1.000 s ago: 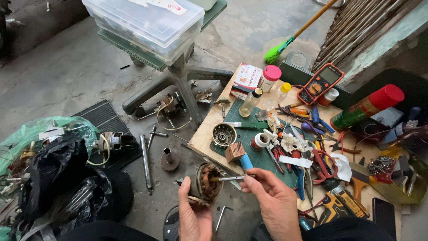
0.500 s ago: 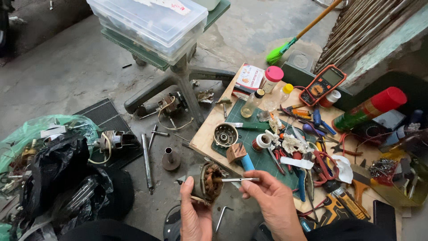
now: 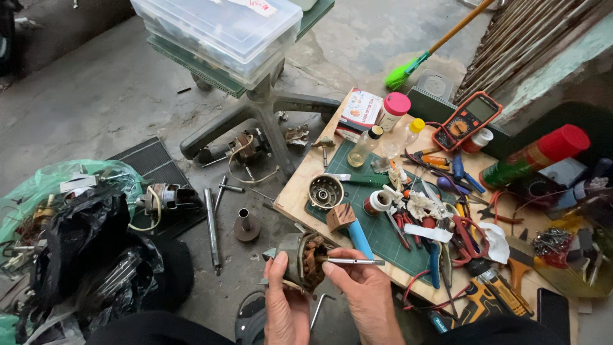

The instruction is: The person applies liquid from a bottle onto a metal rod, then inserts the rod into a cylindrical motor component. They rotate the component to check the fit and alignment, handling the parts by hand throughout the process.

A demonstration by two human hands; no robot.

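My left hand (image 3: 285, 305) grips a small electric motor stator (image 3: 302, 257) with copper windings, held above the concrete floor beside the low wooden board (image 3: 300, 185). My right hand (image 3: 361, 295) pinches a thin metal rod (image 3: 355, 261) that lies level, its left tip at the stator's windings. A round metal motor end cap (image 3: 325, 191) and a small wooden block (image 3: 340, 216) sit on the green cutting mat (image 3: 389, 233) just beyond my hands.
The board carries pliers, screwdrivers, a multimeter (image 3: 466, 120), small bottles and a green spray can (image 3: 535, 157). On the floor lie a metal shaft (image 3: 212, 230), motor parts (image 3: 167, 198) and plastic bags (image 3: 70, 236). A clear lidded box (image 3: 217, 29) rests on a chair base.
Both hands have stayed nearly in place; the rod's tip has kept to the stator's windings and the stator has turned slightly in my left hand.
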